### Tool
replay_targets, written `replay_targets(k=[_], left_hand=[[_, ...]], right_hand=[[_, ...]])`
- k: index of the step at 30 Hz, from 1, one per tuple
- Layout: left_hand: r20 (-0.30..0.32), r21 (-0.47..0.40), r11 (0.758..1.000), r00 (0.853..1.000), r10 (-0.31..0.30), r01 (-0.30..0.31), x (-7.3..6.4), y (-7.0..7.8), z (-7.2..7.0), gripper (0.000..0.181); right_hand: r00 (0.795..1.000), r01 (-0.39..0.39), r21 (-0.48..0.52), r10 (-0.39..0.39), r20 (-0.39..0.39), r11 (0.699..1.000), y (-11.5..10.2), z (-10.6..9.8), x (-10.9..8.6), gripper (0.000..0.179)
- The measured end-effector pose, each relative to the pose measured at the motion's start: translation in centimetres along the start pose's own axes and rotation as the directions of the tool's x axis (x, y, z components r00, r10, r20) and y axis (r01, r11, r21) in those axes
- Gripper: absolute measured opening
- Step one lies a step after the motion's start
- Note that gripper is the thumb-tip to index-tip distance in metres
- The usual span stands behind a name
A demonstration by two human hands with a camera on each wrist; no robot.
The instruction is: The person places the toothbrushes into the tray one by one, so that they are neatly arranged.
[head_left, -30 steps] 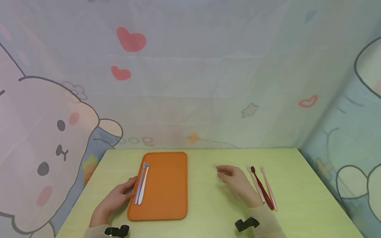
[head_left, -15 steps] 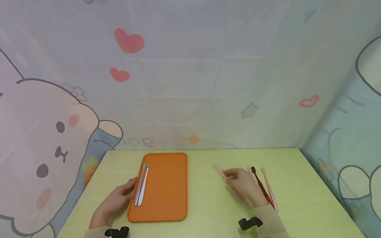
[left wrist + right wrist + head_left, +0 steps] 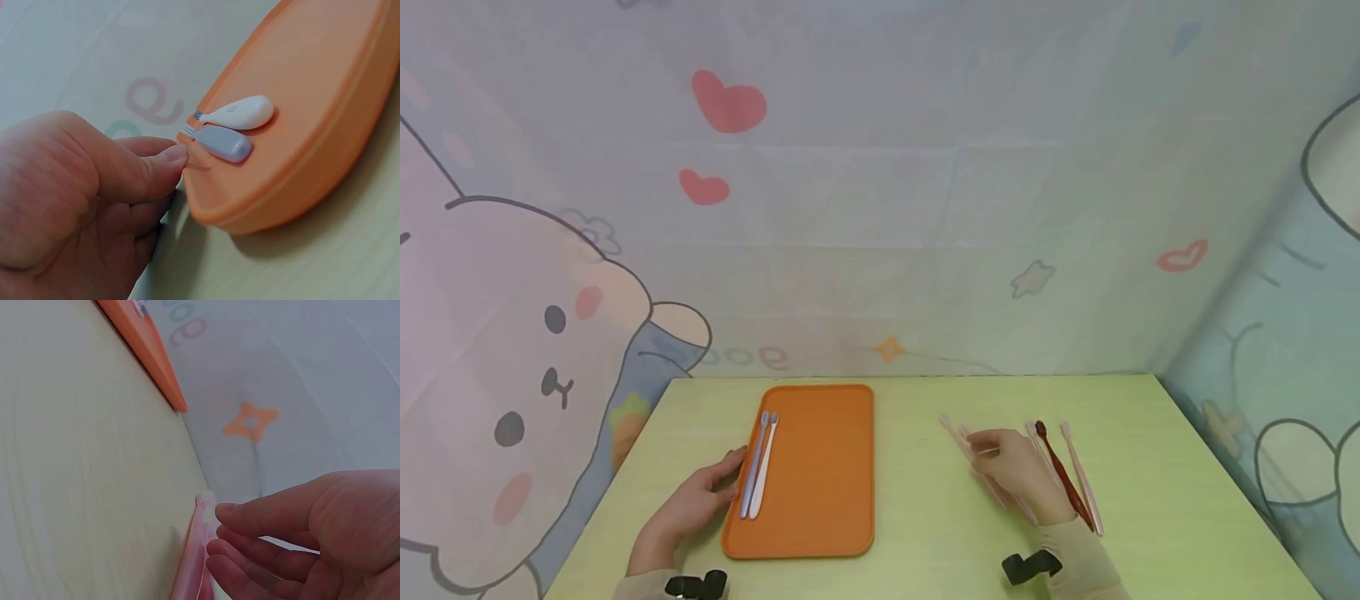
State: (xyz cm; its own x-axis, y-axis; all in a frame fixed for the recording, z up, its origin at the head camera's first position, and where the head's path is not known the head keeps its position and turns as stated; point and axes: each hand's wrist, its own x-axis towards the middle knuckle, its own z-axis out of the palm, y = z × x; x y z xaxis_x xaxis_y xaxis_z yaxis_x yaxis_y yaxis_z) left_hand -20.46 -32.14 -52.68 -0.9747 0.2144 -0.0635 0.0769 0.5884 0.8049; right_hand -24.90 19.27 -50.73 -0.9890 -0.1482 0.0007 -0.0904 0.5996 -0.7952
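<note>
My left hand grips the left rim of an orange tray, the thumb on top of its edge in the left wrist view. On the tray's left side lie a lavender toothbrush and a white toothbrush, side by side. My right hand is low over the table beside two pale pink toothbrushes, partly covering them in the head view. Its fingers are loosely bent, and a gap shows between thumb and fingers in the right wrist view, with the fingertips right by the brush heads.
Right of my right hand lie a dark red toothbrush, a pink toothbrush and a pale toothbrush partly hidden by the hand. The light green table ends at a printed cloth backdrop.
My right hand has moved to the right and slightly nearer, uncovering more of the two pale pink toothbrushes. My left hand and the tray have stayed in place.
</note>
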Motion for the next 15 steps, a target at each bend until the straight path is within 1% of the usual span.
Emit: replay_targets(k=[7,10,15], left_hand=[[-0.004,-0.006,1.000,1.000,-0.004,0.004,-0.06,0.27,-0.07,0.065],[-0.002,-0.005,1.000,1.000,-0.001,0.001,-0.13,0.39,-0.04,0.065],[-0.002,-0.012,1.000,1.000,-0.009,0.009,-0.26,0.55,0.03,0.065]], right_hand=[[1.000,0.008,-0.038,-0.008,-0.007,0.999,0.19,0.16,0.08,0.035],[1.000,-0.003,-0.023,0.003,-0.007,1.000,0.17,0.30,0.04,0.038],[1.000,-0.016,0.032,0.016,-0.007,0.999,0.28,0.83,0.20,0.043]])
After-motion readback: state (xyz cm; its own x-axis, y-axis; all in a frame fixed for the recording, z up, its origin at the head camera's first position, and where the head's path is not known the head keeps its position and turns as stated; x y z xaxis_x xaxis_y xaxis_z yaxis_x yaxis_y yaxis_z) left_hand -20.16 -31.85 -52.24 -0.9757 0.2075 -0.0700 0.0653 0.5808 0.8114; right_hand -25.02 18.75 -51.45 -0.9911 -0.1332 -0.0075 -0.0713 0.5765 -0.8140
